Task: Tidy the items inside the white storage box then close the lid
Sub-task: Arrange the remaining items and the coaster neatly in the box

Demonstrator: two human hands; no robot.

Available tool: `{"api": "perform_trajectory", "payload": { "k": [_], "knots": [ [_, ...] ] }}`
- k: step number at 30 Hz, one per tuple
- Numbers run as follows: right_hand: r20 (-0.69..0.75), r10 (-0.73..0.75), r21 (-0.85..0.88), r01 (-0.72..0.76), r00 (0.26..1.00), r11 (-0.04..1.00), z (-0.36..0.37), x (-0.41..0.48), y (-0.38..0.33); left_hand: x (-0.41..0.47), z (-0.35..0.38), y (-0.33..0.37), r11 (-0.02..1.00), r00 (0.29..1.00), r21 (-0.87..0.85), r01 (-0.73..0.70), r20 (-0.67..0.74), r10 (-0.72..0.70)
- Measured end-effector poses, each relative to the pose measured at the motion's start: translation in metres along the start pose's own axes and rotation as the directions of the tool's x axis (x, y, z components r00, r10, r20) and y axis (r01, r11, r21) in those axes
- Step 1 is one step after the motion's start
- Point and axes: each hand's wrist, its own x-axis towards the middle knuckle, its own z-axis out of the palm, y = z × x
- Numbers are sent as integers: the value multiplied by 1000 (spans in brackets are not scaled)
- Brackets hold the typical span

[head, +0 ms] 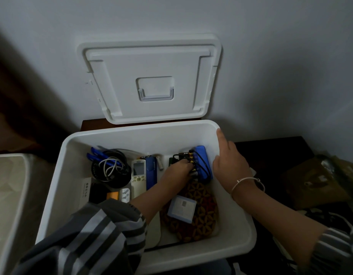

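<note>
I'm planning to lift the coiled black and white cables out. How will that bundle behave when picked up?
The cable bundle would probably flop and uncoil: its loops look loose and untied. Thin cords, so likely light. It may snag the blue pens against it.

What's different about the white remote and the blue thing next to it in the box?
The white remote has a screen and buttons; the blue thing looks plain. The white remote is wider, the blue thing narrower. Both are long and lie side by side in the white storage box.
</note>
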Motion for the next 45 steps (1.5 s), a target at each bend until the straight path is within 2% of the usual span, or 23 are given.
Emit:
{"api": "perform_trajectory", "payload": {
  "k": [4,6,10,22,25,29,35,40,45],
  "knots": [
    [0,5,7,-5,1000,1000,0,0,1,-14,-6,-10,999,998,34,-2,-59,4],
    [-2,-1,8,1,1000,1000,1,1,2,-24,-14,-18,992,996,124,-15,-85,25],
    [-12,-9,6,9,1000,1000,2,1,3,-40,-31,-28,954,997,297,-37,-52,55],
    [9,10,4,-10,1000,1000,2,1,3,-28,-12,-26,892,987,430,142,11,-162],
    [7,10,8,-10,1000,1000,2,1,3,-32,-19,-18,874,983,452,180,-53,-175],
    [-2,-1,10,1,1000,1000,1,1,3,-30,-22,-14,864,973,465,190,-210,-101],
    [-13,-3,8,3,1000,1000,2,0,3,-31,-30,-21,837,970,523,161,-239,-38],
    [-5,7,13,-7,1000,1000,0,0,2,-28,-22,-24,738,964,633,233,-53,-259],
    [5,5,-2,-5,1000,1000,0,0,2,-18,-26,-19,713,959,670,206,5,-282]
  ]
}}
